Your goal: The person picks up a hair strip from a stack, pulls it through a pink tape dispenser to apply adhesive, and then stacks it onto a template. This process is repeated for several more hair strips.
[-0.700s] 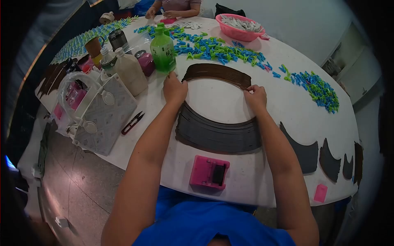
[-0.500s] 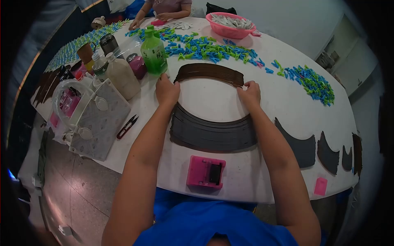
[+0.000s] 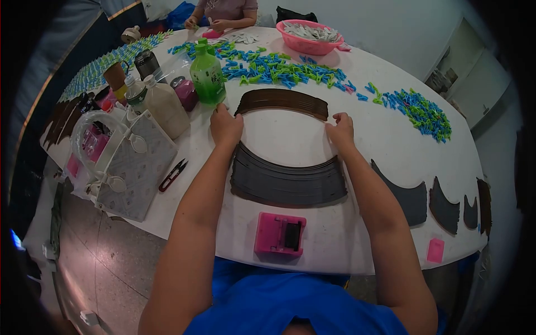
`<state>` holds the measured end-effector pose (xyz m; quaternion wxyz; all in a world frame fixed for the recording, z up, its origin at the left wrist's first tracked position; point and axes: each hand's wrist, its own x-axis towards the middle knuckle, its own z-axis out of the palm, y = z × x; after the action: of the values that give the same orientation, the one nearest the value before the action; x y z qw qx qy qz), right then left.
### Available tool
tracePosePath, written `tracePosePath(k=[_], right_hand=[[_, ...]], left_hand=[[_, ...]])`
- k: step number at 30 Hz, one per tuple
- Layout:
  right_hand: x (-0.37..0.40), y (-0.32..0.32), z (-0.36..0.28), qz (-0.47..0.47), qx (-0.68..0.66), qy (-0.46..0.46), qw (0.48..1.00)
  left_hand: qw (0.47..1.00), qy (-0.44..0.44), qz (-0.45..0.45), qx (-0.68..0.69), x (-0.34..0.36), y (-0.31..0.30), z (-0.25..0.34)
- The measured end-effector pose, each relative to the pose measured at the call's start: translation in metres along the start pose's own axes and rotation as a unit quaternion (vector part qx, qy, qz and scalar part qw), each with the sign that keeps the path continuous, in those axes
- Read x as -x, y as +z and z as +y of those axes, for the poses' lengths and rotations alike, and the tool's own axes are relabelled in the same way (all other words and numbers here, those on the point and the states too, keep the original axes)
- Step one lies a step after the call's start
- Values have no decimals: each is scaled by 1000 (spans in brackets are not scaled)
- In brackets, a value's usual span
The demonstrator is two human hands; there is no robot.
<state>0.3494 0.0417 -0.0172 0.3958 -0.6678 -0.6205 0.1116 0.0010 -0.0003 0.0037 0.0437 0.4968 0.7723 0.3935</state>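
Observation:
A brown curved strip (image 3: pixel 282 100), glossy and streaked, lies arched across the table in front of me. My left hand (image 3: pixel 226 127) has its thumb and fingers closed at the strip's left end. Just beyond the right end is my right hand (image 3: pixel 341 133), fingers bent, with a small gap between thumb and forefinger and nothing visible in it. Between my forearms lies a wider dark grey curved piece (image 3: pixel 287 181) with layered edges, bowed the opposite way. A pink block with a black roller-like part (image 3: pixel 280 234) sits nearest my body.
Left are a green bottle (image 3: pixel 206 75), pale bottles (image 3: pixel 167 106), a white handled bag (image 3: pixel 134 167) and thread snips (image 3: pixel 172 175). Blue and green clips (image 3: pixel 273 70) lie behind, beside a pink basin (image 3: pixel 310 44). Grey cut pieces (image 3: pixel 410 198) lie right. A co-worker (image 3: pixel 226 14) sits opposite.
My right hand has come slightly away from the brown strip's right end, its fingers loosening. My left hand stays at the left end. The co-worker's hand has lifted from the clips.

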Motion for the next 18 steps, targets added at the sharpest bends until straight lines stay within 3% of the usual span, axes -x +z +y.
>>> tracePosePath(k=[2, 5, 9, 12, 14, 18], right_hand=[[3, -8, 11, -27, -3, -47, 999], [29, -41, 1, -93, -103, -18, 990], [90, -96, -28, -133, -118, -71, 982], [135, -127, -43, -140, -81, -159, 974], [158, -137, -39, -119, -35, -298, 947], [193, -140, -34, -99, -23, -297, 949]], left_hand=[[1000, 0, 0, 0, 2, -1, 2], [1000, 19, 14, 9, 4, -1, 0], [1000, 18, 18, 18, 3, 2, -1], [999, 23, 22, 19, 3, 4, -3], [999, 22, 25, 20, 3, 5, -4], [1000, 15, 16, -4, 2, 4, -1]])
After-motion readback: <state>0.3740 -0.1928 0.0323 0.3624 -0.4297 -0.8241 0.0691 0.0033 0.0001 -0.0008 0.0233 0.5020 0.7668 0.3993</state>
